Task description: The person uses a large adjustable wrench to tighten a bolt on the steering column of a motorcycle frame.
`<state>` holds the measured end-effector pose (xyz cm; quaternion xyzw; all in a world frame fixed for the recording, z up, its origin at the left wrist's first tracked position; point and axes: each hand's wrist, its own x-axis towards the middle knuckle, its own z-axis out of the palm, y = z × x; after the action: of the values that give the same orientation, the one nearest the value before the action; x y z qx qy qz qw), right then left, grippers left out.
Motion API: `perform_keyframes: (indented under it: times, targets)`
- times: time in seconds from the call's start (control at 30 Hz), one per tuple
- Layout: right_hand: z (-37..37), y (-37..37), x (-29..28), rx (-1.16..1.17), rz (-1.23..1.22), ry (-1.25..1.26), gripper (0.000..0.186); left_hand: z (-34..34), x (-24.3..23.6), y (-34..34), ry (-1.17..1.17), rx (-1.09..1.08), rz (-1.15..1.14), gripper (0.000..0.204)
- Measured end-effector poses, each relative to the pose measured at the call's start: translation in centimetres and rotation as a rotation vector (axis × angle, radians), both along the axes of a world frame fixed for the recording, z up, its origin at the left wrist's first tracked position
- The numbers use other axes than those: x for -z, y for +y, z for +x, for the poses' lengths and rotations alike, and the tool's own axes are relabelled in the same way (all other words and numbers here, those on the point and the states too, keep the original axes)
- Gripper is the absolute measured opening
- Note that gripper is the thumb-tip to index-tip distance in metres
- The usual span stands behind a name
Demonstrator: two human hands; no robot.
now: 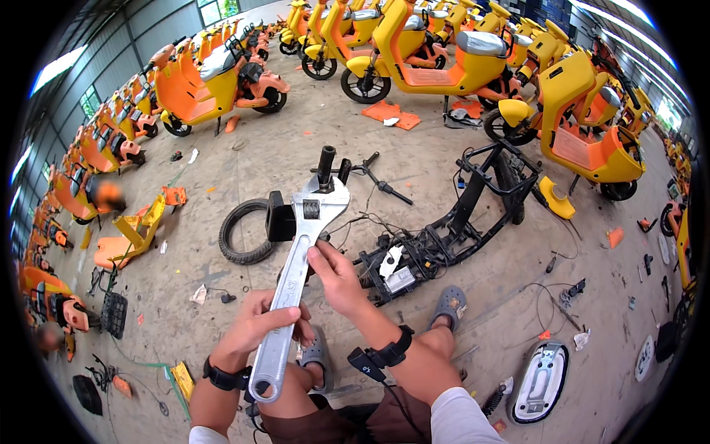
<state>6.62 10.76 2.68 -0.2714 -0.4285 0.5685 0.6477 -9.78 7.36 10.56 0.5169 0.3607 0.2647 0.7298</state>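
- Clamping adjustable wrench (pixel 298 257): left hand (pixel 257 323), left of stripped scooter frame (pixel 467 211).
- Right hand (pixel 339 278) against wrench shank; closure cannot be told.
- Loose jaw setting could cause slipping, scraping knuckles.

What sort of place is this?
Perhaps a scooter repair or dismantling warehouse: rows of yellow-and-orange scooters, a stripped black metal scooter frame, and a large silver adjustable wrench.

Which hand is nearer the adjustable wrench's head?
The right hand: it is at the silver wrench just below the head, while the left hand grips farther down the handle.
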Motion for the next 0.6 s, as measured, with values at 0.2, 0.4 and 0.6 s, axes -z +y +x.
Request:
perform_keyframes:
  times: [0.2, 0.4, 0.6]
  targets:
    - [0.1, -0.6, -0.7, -0.220, 0.016, 0.052, 0.043, -1.7, -2.6, 1.2, -0.042, -0.048, -0.031, 0.029]
    - [0.9, -0.3, 0.2, -0.202, 0.005, -0.017, 0.047, -3.1, -4.0, 2.8, 0.011, -0.111, 0.008, 0.031]
    - [2.0, 0.0, 1.1, -0.130, -0.041, -0.107, 0.042, -4.9, -3.6, 4.7, -0.077, -0.035, 0.026, 0.030]
